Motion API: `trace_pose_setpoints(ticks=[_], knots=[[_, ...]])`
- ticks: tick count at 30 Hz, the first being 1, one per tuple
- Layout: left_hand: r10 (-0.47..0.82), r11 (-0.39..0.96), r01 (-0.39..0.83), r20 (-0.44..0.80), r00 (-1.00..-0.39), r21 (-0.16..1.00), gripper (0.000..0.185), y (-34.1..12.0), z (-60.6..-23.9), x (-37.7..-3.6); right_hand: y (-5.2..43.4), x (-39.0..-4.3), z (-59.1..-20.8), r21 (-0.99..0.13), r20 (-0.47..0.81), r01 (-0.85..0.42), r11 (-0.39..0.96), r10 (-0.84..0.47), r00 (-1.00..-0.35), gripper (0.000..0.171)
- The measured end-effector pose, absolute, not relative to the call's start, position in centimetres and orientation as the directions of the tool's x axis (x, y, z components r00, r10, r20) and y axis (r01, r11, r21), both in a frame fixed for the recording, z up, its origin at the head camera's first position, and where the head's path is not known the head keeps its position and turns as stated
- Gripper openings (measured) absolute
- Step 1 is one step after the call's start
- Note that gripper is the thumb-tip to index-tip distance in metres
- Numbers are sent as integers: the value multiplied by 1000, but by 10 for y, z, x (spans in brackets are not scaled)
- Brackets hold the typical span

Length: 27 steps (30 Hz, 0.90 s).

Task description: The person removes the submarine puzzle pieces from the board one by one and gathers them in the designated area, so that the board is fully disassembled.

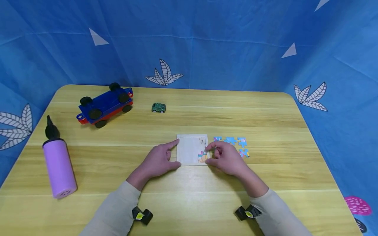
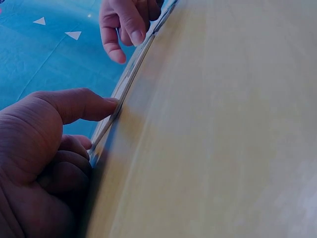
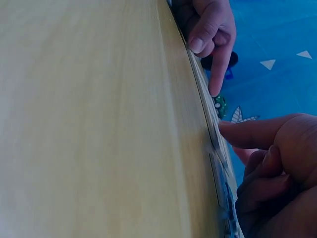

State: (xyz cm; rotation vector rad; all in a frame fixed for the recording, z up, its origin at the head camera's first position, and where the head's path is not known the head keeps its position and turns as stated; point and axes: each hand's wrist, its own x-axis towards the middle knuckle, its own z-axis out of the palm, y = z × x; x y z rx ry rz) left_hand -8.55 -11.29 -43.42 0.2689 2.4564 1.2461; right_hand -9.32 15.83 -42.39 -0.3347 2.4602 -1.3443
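Observation:
A square pale wooden puzzle board lies flat on the table between my hands. Placed puzzle pieces with orange and pink print fill its lower right corner. My left hand touches the board's left edge, thumb low and index finger higher, both extended; its other fingers curl under in the left wrist view. At the right edge, the thumb and bent index finger of my right hand rest beside the placed pieces, with nothing visible between them. Several loose blue puzzle pieces lie just beyond and beside that hand.
A small green toy car stands behind the board. Further left, a blue and red toy truck lies with wheels showing. A purple hand pump with a black nozzle lies at the table's left. Blue printed cloth hangs behind.

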Motion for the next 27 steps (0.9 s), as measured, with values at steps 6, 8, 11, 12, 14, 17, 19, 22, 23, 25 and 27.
trace_pose_setpoints(ticks=[6,8,11,12,14,17,19,22,23,25,27], knots=[[334,585,6,-234,-913,811,84,-113,-435,-86,153,-96,-422,-806,-183,-59,589,-343,-921,30],[334,585,8,-232,-913,811,84,-113,-435,-86,152,-97,-422,-799,-189,-53,599,-335,-923,30],[332,588,6,-235,-914,809,84,-113,-435,-85,150,-98,-423,-803,-199,-39,595,-329,-923,29],[332,590,5,-236,-913,807,84,-112,-435,-85,149,-98,-423,-805,-201,-36,593,-329,-923,28],[330,591,2,-240,-913,807,85,-112,-435,-85,149,-98,-423,-802,-205,-31,596,-324,-924,27],[327,594,0,-241,-914,805,85,-112,-435,-85,148,-98,-422,-795,-213,-23,606,-314,-925,25],[324,596,-1,-242,-914,803,85,-112,-435,-85,147,-98,-421,-787,-221,-18,617,-308,-925,26],[324,597,3,-238,-916,802,85,-112,-435,-85,147,-99,-420,-783,-238,-7,622,-310,-921,29],[324,596,2,-238,-916,803,85,-112,-435,-85,147,-99,-420,-782,-245,-3,623,-312,-918,30],[326,592,3,-236,-916,806,85,-112,-434,-85,146,-100,-419,-777,-258,1,630,-316,-913,31],[327,588,2,-236,-915,809,85,-112,-434,-85,146,-100,-419,-771,-267,2,637,-321,-908,31]])
